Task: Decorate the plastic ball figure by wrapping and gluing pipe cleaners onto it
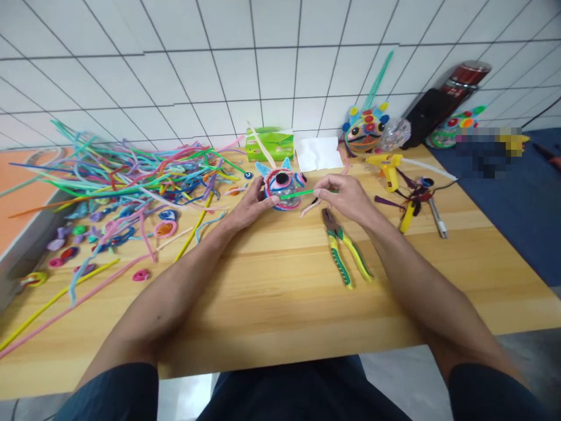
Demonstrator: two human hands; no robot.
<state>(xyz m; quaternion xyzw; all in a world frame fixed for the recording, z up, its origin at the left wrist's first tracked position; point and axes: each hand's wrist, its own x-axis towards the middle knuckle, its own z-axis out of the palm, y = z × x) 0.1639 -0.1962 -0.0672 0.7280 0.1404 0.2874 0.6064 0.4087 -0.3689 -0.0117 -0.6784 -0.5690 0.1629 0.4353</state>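
Note:
A small clear craft figure (288,186) wrapped in coloured pipe cleaners, with big dark eyes and light-blue ears, sits on the wooden table. My left hand (253,206) is closed on its left side, the thumb at its lower front. Across the figure's front runs a green pipe cleaner (302,193). Its right part is pinched between thumb and fingers of my right hand (340,194). Just in front of my right hand lie pliers (340,248) with yellow-green handles, their jaws pointing away from me. A short pale pipe cleaner (309,207) rests beside the figure.
Many loose pipe cleaners (144,169) are heaped at the left, with small coiled pieces nearer me. A green tissue pack (269,144) and white paper (319,154) lie behind. To the right are a yellow glue gun (388,168), a cutter knife (437,217) and a decorated figure (364,131).

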